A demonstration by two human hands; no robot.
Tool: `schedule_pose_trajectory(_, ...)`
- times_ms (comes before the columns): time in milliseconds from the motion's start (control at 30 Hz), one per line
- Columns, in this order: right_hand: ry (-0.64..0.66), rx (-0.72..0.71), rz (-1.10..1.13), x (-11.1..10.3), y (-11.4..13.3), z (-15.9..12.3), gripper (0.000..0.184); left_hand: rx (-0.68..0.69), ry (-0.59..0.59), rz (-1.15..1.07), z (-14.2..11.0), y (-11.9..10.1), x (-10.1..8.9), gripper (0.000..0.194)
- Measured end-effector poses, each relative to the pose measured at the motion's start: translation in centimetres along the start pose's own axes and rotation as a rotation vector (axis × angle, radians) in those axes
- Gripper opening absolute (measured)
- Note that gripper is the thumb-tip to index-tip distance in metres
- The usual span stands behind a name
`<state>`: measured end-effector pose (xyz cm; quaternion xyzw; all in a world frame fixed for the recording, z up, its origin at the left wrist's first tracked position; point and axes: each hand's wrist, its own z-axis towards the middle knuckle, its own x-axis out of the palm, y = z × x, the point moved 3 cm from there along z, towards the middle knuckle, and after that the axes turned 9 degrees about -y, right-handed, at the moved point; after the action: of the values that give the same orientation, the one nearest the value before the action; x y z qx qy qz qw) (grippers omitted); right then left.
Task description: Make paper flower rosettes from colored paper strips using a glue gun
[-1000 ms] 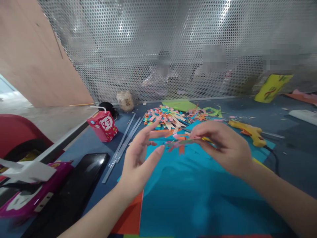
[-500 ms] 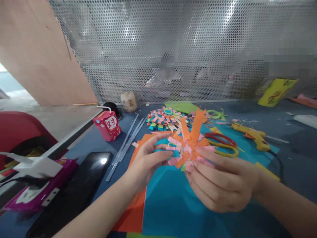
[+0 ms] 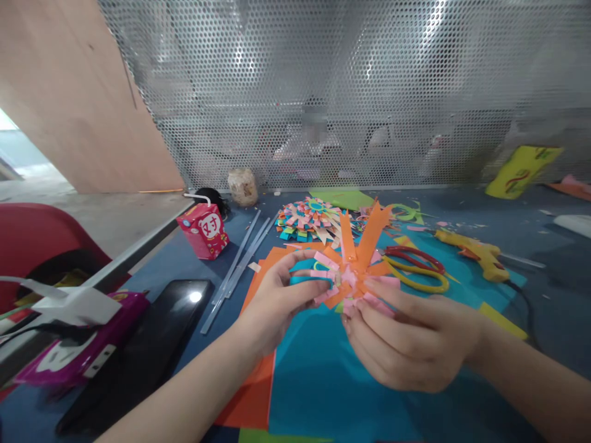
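Between my two hands is a paper rosette with pink and orange petals and two longer orange strips pointing away from me. My left hand pinches its left edge between thumb and fingers. From the right, my right hand grips the lower right petals, fingers closed. Shiny spots, perhaps glue, show on the orange strips. Beneath lies a blue paper sheet over orange paper. Scissors with red and yellow handles rest just beyond my right hand. A yellow glue gun lies farther right.
Finished-looking paper rosettes are piled at the back. Clear glue sticks, a red drink box and a black phone are on the left. A purple power strip sits at the left edge. A perforated metal screen stands behind.
The rosette, earlier edge-on in my right hand, has turned to show its strips, and my left hand has closed on its left edge. Over the last half second the hands barely move.
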<state>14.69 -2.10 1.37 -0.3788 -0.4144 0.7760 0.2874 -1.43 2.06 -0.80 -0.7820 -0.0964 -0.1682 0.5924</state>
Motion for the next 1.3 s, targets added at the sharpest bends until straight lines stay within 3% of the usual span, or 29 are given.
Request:
schedule_pose_trajectory(233,-0.047,0.128,0.113,-0.2,-0.4,0.3,0.011,-0.006,-0.027,0.035,0.2,0.2,-0.2,0.039)
schedule_pose_trajectory(367,-0.098,0.288,0.077,-0.4,-0.4,-0.2,0.014,0.227,-0.003,0.113,0.3,-0.5,-0.8,0.031)
schedule_pose_trajectory(433,-0.128,0.538,0.178,-0.3,-0.8,-0.5,0.015,0.396,-0.005,0.155,0.2,-1.4,-1.1,0.030)
schedule_pose_trajectory(500,-0.211,0.881,0.305,0.0,-1.5,-1.1,0.018,0.506,-0.001,0.150,0.0,-2.1,-1.4,0.029)
schedule_pose_trajectory(600,-0.440,1.405,0.446,0.7,-2.2,-2.1,0.021,0.547,0.040,0.065,-0.1,-2.7,-1.5,0.029)
schedule_pose_trajectory(667,-0.547,1.629,0.535,1.3,-2.4,-2.8,0.019,0.545,0.040,0.075,-0.1,-2.8,-1.4,0.030)
schedule_pose_trajectory(733,-0.557,1.748,0.650,2.0,-2.5,-3.2,0.018,0.561,-0.011,0.175,0.0,-2.6,-1.3,0.027)
schedule_pose_trajectory(900,-0.492,1.832,0.861,3.0,-2.1,-3.3,0.016,0.604,-0.154,0.374,0.0,-2.4,-0.9,0.009)
schedule_pose_trajectory(1000,-0.422,1.811,0.894,3.1,-1.9,-2.8,0.013,0.592,-0.207,0.394,0.1,-2.4,-1.0,0.012)
schedule_pose_trajectory(1300,-0.412,1.827,0.898,3.3,-1.6,-2.6,0.013,0.549,-0.233,0.359,-0.1,-2.4,-1.0,0.013)
